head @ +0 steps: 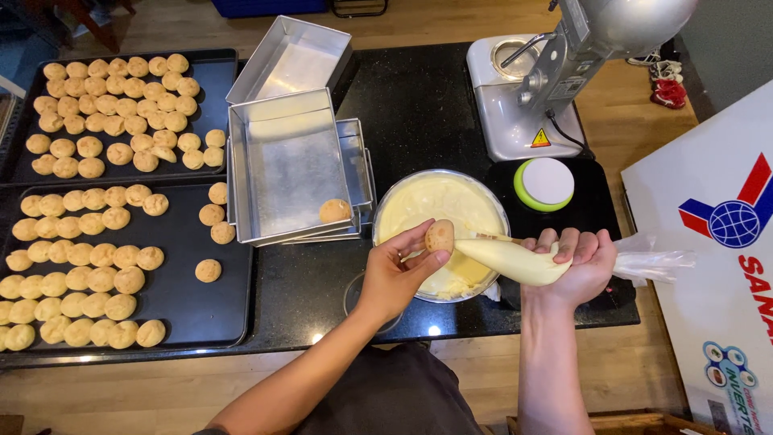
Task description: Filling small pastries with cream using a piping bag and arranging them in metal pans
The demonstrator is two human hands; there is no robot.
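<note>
Right then, the cream puff (440, 236) sat pinched in your left hand (396, 270) fingertips, its side against the tip of the cream-filled piping bag (515, 262), which your right hand (576, 262) squeezed in a closed fist. Just beyond both hands stood the bowl of cream (439, 209); further out from your left hand lay a square tin (286, 165) holding one puff and dark trays of puffs (185, 298).

Black table (419, 97) with baking gear.
Carries two trays (201, 306) of puffs, stacked tins (294, 161), cream bowl (386, 211), mixer (531, 89), green-rimmed lid (545, 184).
</note>
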